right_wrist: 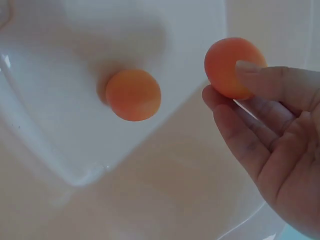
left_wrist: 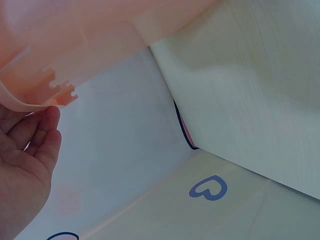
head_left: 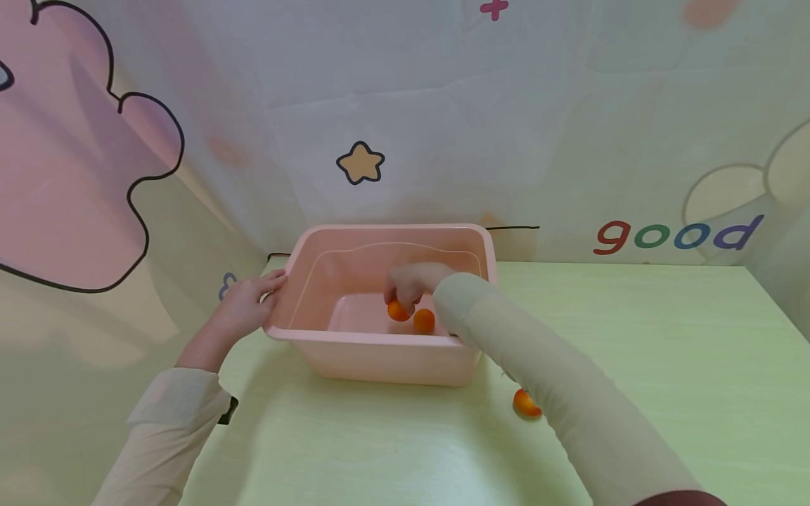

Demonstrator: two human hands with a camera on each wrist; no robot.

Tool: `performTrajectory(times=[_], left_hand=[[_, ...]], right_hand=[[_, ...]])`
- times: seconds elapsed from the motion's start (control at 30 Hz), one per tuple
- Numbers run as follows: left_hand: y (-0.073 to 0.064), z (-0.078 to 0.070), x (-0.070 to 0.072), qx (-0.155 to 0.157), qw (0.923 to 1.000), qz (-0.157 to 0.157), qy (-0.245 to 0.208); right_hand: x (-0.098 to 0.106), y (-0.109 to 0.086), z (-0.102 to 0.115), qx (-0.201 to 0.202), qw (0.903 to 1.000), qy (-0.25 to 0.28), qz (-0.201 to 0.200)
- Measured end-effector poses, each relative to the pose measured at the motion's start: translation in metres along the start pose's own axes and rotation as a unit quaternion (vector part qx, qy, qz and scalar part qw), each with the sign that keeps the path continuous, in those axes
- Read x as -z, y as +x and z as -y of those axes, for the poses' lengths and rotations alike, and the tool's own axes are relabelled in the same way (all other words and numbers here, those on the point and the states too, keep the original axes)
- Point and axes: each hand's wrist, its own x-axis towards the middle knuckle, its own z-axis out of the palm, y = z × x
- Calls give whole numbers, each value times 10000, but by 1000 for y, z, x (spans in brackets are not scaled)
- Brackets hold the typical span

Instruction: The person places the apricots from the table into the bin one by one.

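The held orange ball [right_wrist: 230,60] was gripped by the right hand [right_wrist: 280,135] inside the pink basin [head_left: 380,358]. The thumb was laid along one side of the ball and the fingers were bent against the other; the hand was parted only by the ball's width, and the palm was kept clear of it. Whether the basin floor was touched by this ball could not be determined.

The rim of the basin was gripped at its left end by the left hand [head_left: 243,302]. The fingertips were bent up against the underside of the rim, as seen from the left wrist; the thumb was not clearly shown.

No long axis or pointing direction was presented by the held ball, its form being nearly round. The basin was oriented with its long axis running left to right before the person and its mouth facing upward.

A second orange ball [right_wrist: 133,95] was located on the basin floor, just beside the held one and apart from it. A third orange ball [head_left: 525,403] was located on the table [head_left: 645,351], outside the basin near its right front corner, partly covered by the right sleeve [head_left: 569,393].
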Motion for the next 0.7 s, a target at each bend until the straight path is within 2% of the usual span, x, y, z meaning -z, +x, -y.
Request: performTrajectory(times=[0.07, 0.13, 0.4, 0.6, 0.7], left_hand=[[0, -1, 0, -18, 10000, -4, -4], [0, -1, 0, -22, 10000, -1, -16], [1, -2, -1, -76, 9999, -91, 12], [2, -1, -2, -40, 10000, -77, 26], [2, -1, -2, 15, 10000, -25, -6]], right_hand=[[-1, 2, 1, 250, 9985, -490, 45], [-2, 2, 1, 290, 9976, -618, 88], [2, 1, 0, 178, 9981, -582, 29], [20, -12, 5, 584, 9940, -921, -30], [34, -26, 10, 559, 9933, -991, -209]])
